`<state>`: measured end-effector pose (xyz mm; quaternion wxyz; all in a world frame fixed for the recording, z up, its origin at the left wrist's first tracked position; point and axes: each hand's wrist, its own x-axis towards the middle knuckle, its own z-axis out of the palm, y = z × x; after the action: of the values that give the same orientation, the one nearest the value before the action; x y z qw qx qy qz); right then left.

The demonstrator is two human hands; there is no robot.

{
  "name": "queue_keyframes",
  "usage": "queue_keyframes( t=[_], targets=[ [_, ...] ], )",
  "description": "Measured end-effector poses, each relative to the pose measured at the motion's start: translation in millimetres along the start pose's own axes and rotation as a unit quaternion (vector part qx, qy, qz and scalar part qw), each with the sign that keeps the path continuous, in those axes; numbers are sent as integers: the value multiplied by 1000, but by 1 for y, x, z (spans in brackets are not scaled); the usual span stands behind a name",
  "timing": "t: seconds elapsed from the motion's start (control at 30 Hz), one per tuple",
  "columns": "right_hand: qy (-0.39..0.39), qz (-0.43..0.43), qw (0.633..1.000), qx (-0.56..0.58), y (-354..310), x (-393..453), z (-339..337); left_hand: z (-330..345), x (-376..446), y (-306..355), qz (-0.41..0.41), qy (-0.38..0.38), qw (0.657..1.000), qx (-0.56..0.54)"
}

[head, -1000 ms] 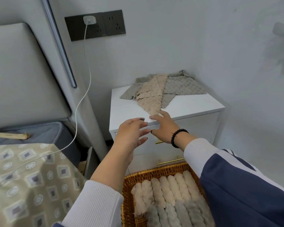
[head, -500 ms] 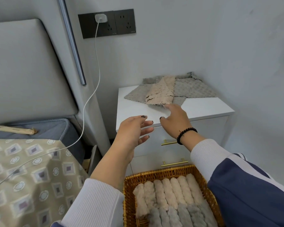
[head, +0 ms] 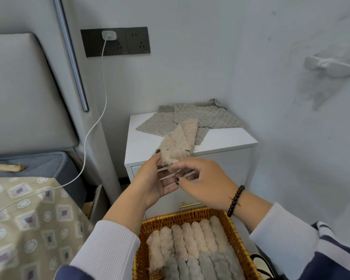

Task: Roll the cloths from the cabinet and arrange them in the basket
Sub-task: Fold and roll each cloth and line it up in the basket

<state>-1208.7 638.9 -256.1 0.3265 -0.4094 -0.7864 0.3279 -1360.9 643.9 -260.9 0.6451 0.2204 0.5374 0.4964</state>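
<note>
A beige textured cloth hangs off the front edge of the white cabinet, folded over itself. My left hand pinches its lower left corner with thumb and fingers. My right hand holds the lower edge just beside it, fingers curled. Two grey cloths lie flat on the cabinet top behind. Below my wrists sits a wicker basket holding several rolled cloths, beige in the far row and grey in the near row.
A bed with a patterned cover and grey headboard is on the left. A white charger cable runs from the wall socket to the bed. The wall closes in on the right, with a white hook.
My right hand reached to the beige cloth, then pulled it forward off the grey cloths to the cabinet's front edge. My left hand rose and took hold of its corner.
</note>
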Motion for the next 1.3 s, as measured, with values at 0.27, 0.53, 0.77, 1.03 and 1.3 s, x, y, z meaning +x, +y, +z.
queue_keyframes(
  t=[0.27,0.53,0.77,1.03,1.3],
  targets=[
    [-41,21,998,-48,11,-34,-33,1,11,-12,109,84,989,52],
    [48,69,991,-105,26,-8,-51,-6,-5,-9,187,-42,970,148],
    [19,57,991,-121,23,14,-22,-20,-21,-12,170,-101,967,162],
    [13,30,998,-60,14,15,-13,-41,-29,-17,92,-107,985,96],
    [-31,26,999,-28,5,6,-16,-37,-17,-24,130,-3,985,111]
  ],
)
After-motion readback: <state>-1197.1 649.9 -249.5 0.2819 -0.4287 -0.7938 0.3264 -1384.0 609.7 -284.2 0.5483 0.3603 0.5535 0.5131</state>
